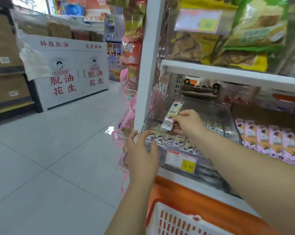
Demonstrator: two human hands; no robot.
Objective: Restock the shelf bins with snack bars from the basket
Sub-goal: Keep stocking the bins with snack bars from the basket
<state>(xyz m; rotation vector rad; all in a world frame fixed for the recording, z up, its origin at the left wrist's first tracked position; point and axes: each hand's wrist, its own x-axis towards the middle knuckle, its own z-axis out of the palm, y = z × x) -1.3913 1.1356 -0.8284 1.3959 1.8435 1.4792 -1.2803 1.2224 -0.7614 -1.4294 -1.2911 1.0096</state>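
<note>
Shop aisle with pale tiled floor (pixel 58 150); white shelving unit (pixel 146 65) at right, white display cabinet (pixel 67 70) with red lettering at far left. Item: clear plastic shelf bin (pixel 231 122) on the middle shelf, its near part lined with a row of cream-and-brown wrapped bars (pixel 170 139) lying side by side. Item: one snack bar (pixel 171 114) of matching wrapper, held tilted above the far left part of that bin, pinched at its right edge between thumb and fingers of the right hand (pixel 189 124). Left hand (pixel 141 153): fingers spread and nearly straight, holding nothing, fingertips at the bin's near left corner (actual contact cannot be told). Item: yellow-and-white price label (pixel 182 159) on the bin's near face. Item: pink-and-orange wrapped bars (pixel 270 141), in the neighbouring compartment to the right. Item: orange basket (pixel 153 206), near, below the shelf, contents out of view. Upper shelf: green and yellow snack bags (pixel 245 31).
</note>
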